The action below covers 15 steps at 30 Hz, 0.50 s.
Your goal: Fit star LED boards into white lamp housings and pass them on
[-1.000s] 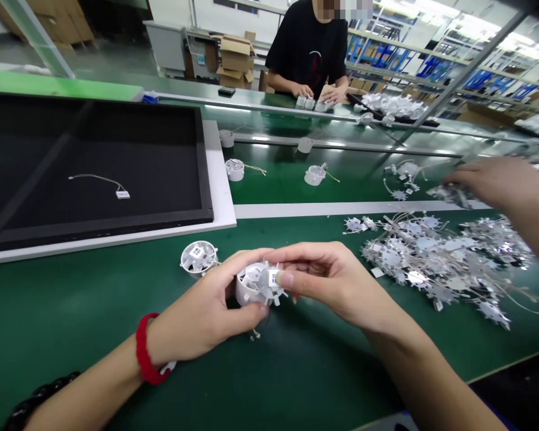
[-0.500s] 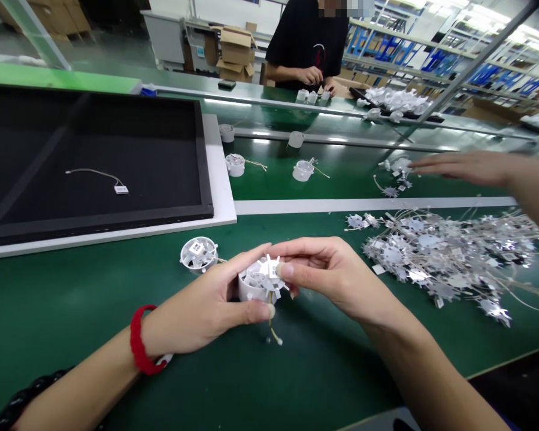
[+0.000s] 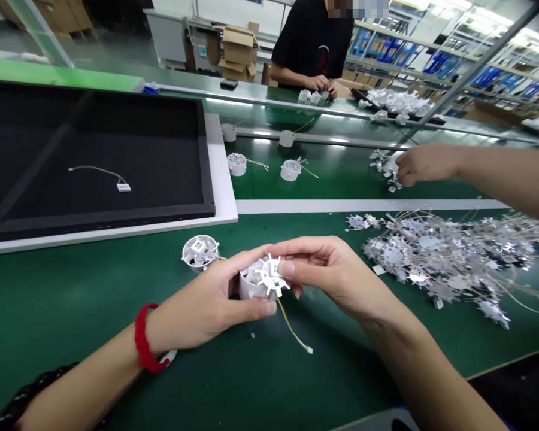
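Observation:
My left hand (image 3: 206, 308) is wrapped around a white round plastic housing (image 3: 248, 288), thumb in front and fingers behind. Between the thumb and fingers of my right hand (image 3: 345, 278) is a silvery star-shaped plate (image 3: 268, 279), tilted over the housing's open side. A thin yellowish wire (image 3: 291, 328) with a small white plug hangs below it toward the right. Just left of my fingers, a second housing (image 3: 200, 252) with a plate and a square piece in it sits on the green work surface (image 3: 94, 311).
A heap of star-shaped plates with wires (image 3: 435, 248) lies to the right. A black tray (image 3: 161, 179) holding one wired piece (image 3: 123, 187) is at left. Another person's hand (image 3: 417, 164) reaches in over the green strip, where several housings (image 3: 291, 170) stand. A co-worker (image 3: 312, 51) works opposite.
The wire under the plate has swung out to the right, and the plate has turned slightly. Another person's hand moved left onto parts and curled. Two housings on the strip shifted left.

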### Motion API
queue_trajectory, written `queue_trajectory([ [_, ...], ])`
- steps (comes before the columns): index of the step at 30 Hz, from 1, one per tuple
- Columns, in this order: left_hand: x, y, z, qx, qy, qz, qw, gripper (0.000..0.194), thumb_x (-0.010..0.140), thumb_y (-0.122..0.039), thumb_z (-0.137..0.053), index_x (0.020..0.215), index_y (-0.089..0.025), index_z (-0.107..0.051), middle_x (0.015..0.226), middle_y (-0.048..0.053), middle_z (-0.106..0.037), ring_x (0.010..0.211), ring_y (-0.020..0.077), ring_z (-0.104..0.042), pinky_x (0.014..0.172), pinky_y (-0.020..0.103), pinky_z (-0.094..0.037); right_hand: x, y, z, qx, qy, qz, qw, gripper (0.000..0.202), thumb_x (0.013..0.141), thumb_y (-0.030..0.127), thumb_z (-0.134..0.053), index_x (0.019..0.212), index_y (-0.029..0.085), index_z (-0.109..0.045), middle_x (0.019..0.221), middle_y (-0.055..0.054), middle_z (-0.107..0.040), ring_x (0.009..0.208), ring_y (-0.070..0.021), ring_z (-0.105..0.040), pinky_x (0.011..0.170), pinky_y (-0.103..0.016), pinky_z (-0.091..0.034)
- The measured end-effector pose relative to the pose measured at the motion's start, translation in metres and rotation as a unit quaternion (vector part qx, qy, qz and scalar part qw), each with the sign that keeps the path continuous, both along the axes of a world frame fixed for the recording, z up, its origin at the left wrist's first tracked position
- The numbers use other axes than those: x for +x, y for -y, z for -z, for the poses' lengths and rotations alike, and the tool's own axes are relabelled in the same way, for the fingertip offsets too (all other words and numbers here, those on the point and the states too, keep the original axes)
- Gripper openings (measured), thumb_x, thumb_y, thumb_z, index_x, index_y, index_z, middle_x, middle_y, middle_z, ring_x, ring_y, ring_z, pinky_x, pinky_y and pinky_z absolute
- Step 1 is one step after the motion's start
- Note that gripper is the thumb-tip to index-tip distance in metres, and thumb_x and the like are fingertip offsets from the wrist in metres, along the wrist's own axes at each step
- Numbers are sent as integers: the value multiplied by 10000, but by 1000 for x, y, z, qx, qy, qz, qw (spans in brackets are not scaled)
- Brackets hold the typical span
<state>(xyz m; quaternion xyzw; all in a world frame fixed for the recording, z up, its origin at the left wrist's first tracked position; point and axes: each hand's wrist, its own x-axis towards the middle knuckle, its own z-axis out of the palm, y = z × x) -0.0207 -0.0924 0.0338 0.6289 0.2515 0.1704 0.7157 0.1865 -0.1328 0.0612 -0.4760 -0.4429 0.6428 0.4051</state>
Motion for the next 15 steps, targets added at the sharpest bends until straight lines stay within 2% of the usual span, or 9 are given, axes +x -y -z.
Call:
queue_trajectory([
  [3,0,0,-3,0,6,7,1000,622,931,-352,-697,1494,-263,-449,1268,73,-650,1131,268,-612,1025,437,-481,0,0,0,1,0,-3,1000,201,798,264,-813,982,183,-811,834,-42,-762,653,-95,-619,575,-201,-502],
  [7,1,0,-8,0,4,11,1000,538,945,-360,-670,1450,-279,-504,1175,39,-690,1010,237,-647,946,388,-512,0,-1,1,-2,4,-5,1000,205,795,262,-817,982,178,-813,816,-41,-757,639,-90,-604,564,-197,-483],
  [12,2,0,-10,-7,18,15,1000,568,926,-324,-685,1457,-251,-497,1247,60,-682,1108,262,-640,977,390,-500,1,-1,5,-14,-29,-21,999,232,789,310,-826,985,186,-811,837,-46,-758,620,-89,-593,540,-199,-485],
  [15,1,0,-8,8,8,9,1000,562,920,-334,-696,1446,-260,-513,1236,54,-687,1062,250,-649,934,367,-511,0,-1,5,-9,-12,-14,1000,229,790,291,-823,988,179,-811,832,-47,-756,622,-89,-590,548,-202,-479],
])
